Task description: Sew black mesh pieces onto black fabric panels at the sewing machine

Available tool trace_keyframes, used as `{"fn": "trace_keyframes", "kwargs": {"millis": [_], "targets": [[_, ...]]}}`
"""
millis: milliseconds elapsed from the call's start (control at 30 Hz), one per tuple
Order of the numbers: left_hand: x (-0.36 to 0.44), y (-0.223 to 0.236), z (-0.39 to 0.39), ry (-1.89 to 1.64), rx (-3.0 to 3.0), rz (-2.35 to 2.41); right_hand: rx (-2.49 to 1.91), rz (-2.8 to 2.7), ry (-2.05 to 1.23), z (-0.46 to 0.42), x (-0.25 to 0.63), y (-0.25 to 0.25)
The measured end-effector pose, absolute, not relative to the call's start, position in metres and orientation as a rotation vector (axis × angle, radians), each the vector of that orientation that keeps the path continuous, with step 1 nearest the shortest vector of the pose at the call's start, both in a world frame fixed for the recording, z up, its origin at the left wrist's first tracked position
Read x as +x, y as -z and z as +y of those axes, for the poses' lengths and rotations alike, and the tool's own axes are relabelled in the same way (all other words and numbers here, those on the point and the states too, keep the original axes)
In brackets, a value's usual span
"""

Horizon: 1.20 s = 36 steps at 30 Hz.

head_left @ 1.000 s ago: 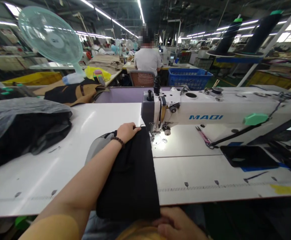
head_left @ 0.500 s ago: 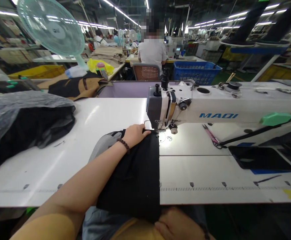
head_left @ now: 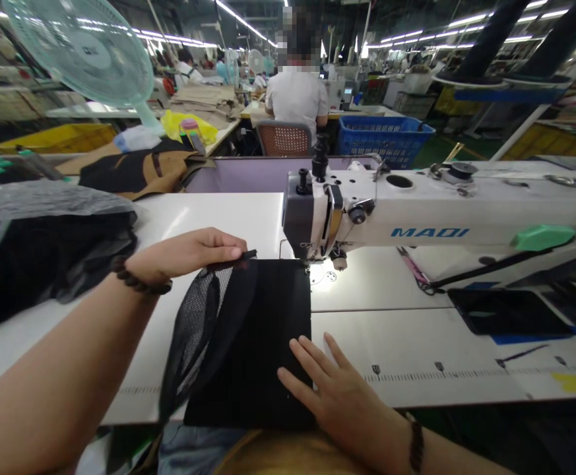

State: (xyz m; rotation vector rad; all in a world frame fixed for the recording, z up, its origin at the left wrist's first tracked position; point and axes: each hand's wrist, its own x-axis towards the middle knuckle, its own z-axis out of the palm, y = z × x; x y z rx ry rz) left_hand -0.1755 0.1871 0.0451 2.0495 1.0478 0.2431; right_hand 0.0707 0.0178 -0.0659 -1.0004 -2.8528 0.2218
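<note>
A black fabric panel (head_left: 272,330) lies flat on the white table (head_left: 406,336), its far edge at the needle of the white MAQI sewing machine (head_left: 416,218). My left hand (head_left: 189,254) pinches the upper edge of a black mesh layer (head_left: 203,323) and holds it lifted off the panel's left side. My right hand (head_left: 332,386) lies flat with fingers spread on the panel's near right corner.
A heap of black fabric under clear plastic (head_left: 35,244) sits at the left. A dark tablet (head_left: 505,310) lies at the right under the machine arm. A green fan (head_left: 84,53) stands at the back left. Another person (head_left: 295,99) sits ahead, beside a blue crate (head_left: 381,138).
My left hand left the panel's top by the needle and moved left, lifting the mesh layer. My right hand came up from below the table edge onto the panel.
</note>
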Motion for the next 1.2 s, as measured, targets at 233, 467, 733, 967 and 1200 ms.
{"fn": "trace_keyframes", "kwargs": {"millis": [233,467,733,967,1200], "targets": [[-0.101,0.023,0.194,-0.187,2.319,0.927,-0.848,-2.859,-0.264,0.035,0.077,0.050],[-0.091,0.045,0.196,-0.152,2.519,1.071,-1.025,-2.777,0.095,0.094,0.073,0.045],[-0.086,0.049,0.192,-0.125,2.519,1.213,-0.980,-2.676,0.086,0.099,0.071,0.073],[-0.081,0.049,0.194,-0.061,2.542,1.351,-1.047,-2.700,-0.003,0.103,0.071,0.067],[-0.078,0.053,0.196,-0.057,2.570,1.388,-1.073,-2.755,-0.140,0.107,0.075,0.062]]}}
